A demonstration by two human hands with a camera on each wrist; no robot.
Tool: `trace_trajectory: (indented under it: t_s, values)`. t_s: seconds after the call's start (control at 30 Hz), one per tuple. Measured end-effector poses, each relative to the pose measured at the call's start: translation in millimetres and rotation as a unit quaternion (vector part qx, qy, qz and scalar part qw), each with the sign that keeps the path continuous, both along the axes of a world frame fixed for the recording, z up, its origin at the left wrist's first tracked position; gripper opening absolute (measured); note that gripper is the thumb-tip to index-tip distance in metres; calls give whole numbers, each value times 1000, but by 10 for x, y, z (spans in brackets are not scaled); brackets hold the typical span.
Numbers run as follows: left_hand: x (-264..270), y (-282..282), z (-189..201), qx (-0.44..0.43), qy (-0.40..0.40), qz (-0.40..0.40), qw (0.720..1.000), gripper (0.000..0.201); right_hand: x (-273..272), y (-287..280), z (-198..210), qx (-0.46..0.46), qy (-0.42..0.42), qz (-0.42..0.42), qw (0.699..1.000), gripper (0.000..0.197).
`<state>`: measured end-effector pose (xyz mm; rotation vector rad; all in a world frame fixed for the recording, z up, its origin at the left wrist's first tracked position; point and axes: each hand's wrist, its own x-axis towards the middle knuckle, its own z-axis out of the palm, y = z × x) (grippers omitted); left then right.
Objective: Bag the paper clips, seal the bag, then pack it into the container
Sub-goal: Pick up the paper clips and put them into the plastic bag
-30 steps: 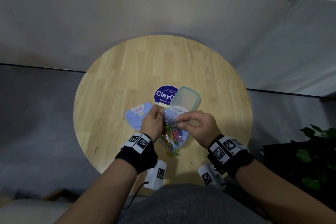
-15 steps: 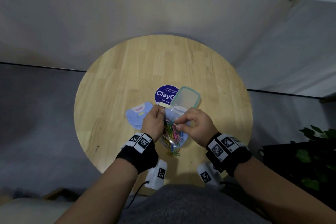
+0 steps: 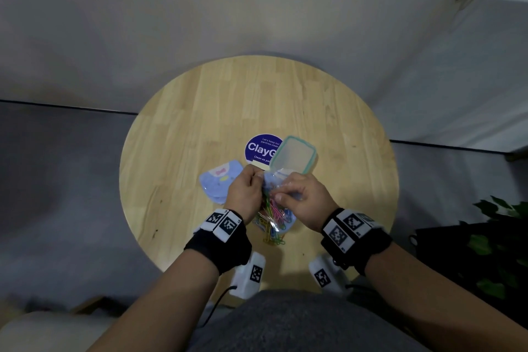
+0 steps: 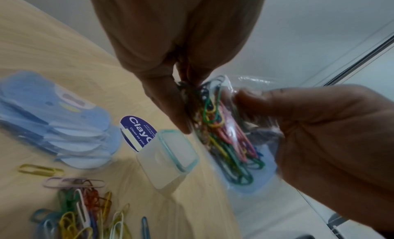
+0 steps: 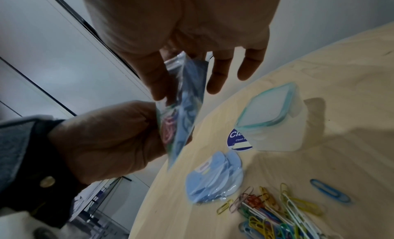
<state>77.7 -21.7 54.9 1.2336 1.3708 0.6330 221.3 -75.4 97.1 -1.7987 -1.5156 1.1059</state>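
Note:
A clear zip bag point(image 3: 281, 180) with a blue backing hangs above the round wooden table point(image 3: 200, 111), partly filled with coloured paper clips point(image 3: 273, 208). My left hand point(image 3: 254, 180) pinches a bunch of paper clips point(image 4: 192, 94) at the bag's mouth. My right hand point(image 3: 281, 196) grips the bag point(image 5: 183, 108) by its upper edge, thumb in front, fingers behind. Loose paper clips point(image 5: 277, 214) lie in a heap on the table under the hands. The clear container point(image 3: 294, 158) with a teal rim stands open just beyond the hands.
A stack of spare blue bags point(image 3: 220, 180) lies left of the hands. A round purple sticker point(image 3: 258, 147) sits by the container. One blue clip point(image 5: 329, 192) lies apart from the heap. Dark green leaves point(image 3: 500, 226) show off the table's right side.
My right hand has slid a little left along the bag toward my left hand. The left hand has stayed at the bag's mouth.

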Motion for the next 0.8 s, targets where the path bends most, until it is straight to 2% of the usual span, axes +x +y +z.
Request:
trace_trajectory:
  t_s: [0.1,0.2,0.33,0.43,0.47,0.57,0.63,0.67,0.7,0.8]
  values:
    - [-6,23,-13,-9,-11,2,1000,20,-34,30,-8,-16,5,-1,1000,34]
    - [-45,59,-42,-11,-7,13,1000,23,-16,-3,10,9,20,-7,1000,20]
    - [-92,79,-67,-25,-3,23,999,20,79,-19,55,89,15,-61,994,4]
    - [-75,64,82,19,5,4,1000,8,97,22,53,86,19,-63,994,10]
    - [-74,48,127,55,30,-10,998,15,94,41,34,78,24,-66,994,12]
    - [-81,-56,272,145,101,-116,978,77,67,119,11,64,38,-78,994,12]
    - [-95,-112,239,141,133,-154,969,114,7,167,33,37,55,-66,996,13]
    - [-97,-117,208,135,146,-150,968,125,-34,176,52,20,66,-51,996,15]
    - [-91,-105,179,132,156,-140,969,129,-81,178,72,5,77,-33,997,17]
    - [-85,-69,131,125,195,-109,967,118,-185,153,51,-14,92,9,996,16]
